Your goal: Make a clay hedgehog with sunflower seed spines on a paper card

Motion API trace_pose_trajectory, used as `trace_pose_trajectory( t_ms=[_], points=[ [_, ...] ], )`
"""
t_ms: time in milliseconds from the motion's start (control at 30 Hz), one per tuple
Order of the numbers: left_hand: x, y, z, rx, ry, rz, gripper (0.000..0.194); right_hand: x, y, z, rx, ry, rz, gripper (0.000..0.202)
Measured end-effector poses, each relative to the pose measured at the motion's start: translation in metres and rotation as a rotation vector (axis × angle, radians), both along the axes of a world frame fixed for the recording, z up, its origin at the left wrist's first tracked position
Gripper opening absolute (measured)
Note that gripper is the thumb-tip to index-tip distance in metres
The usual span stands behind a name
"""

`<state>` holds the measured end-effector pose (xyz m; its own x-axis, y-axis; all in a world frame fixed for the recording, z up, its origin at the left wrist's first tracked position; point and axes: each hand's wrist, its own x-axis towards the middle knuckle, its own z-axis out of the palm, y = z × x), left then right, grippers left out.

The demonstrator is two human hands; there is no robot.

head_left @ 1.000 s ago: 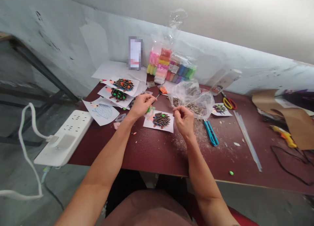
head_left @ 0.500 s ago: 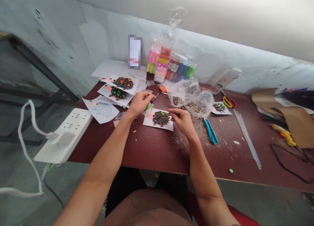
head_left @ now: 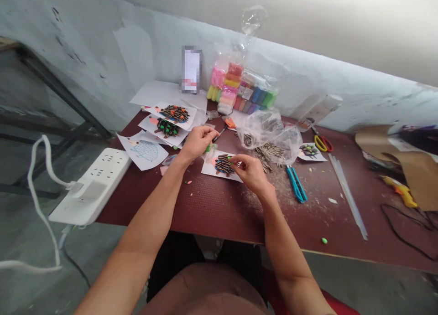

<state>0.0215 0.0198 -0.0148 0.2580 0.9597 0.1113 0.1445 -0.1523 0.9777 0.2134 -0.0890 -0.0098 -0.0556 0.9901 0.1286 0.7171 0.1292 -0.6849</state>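
A small white card (head_left: 207,168) lies before me with a hedgehog picture (head_left: 224,164) built up from dark sticks, a green dot on its back. My right hand (head_left: 252,171) reaches over the card's right side, its thumb and fingertips closed together at the spines; anything between them is too small to name. My left hand (head_left: 197,144) is at the card's upper left, fingers closed on green clay (head_left: 209,147) in clear plastic, partly hidden under the hand.
Finished hedgehog cards (head_left: 174,114) and a blue hedgehog drawing (head_left: 145,152) lie left, near a power strip (head_left: 102,178). Bagged clay (head_left: 239,91), a bag of sticks (head_left: 268,148), a blue cutter (head_left: 296,185), scissors (head_left: 323,143), glue sticks (head_left: 349,196) and a glue gun (head_left: 398,192) lie around.
My right hand has moved left, from beside the card's right edge onto the hedgehog's spines near the green dot. The left hand stays about where it was. The view has shifted slightly.
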Motion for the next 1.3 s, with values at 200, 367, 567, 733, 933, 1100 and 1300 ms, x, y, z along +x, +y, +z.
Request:
trace_pose_trajectory(
  t_ms=[200, 367, 567, 733, 933, 1100, 1300],
  points=[
    [0.0, 0.0, -0.001, -0.001, -0.003, -0.01, 0.022, -0.008, -0.003, -0.001, 0.042, -0.052, 0.054, 0.014],
    [0.001, -0.001, -0.002, -0.007, -0.006, -0.013, 0.022, -0.011, -0.001, -0.011, 0.11, -0.048, 0.023, 0.016],
    [0.001, 0.0, -0.001, 0.004, 0.006, -0.027, 0.022, -0.012, -0.002, -0.013, 0.114, -0.101, 0.024, 0.016],
    [0.001, -0.001, 0.001, -0.003, -0.015, -0.016, 0.021, -0.014, -0.003, -0.013, 0.089, -0.174, 0.044, 0.012],
    [0.001, -0.005, 0.008, -0.034, -0.012, -0.031, 0.02, -0.015, -0.002, -0.016, 0.051, -0.221, 0.04, 0.01],
    [0.002, -0.005, 0.007, -0.025, -0.031, -0.03, 0.019, -0.016, -0.001, -0.019, 0.057, -0.274, 0.045, 0.011],
    [0.0, -0.003, 0.005, 0.007, 0.004, -0.058, 0.02, -0.019, -0.001, -0.018, 0.064, -0.285, 0.013, 0.01]
  ],
)
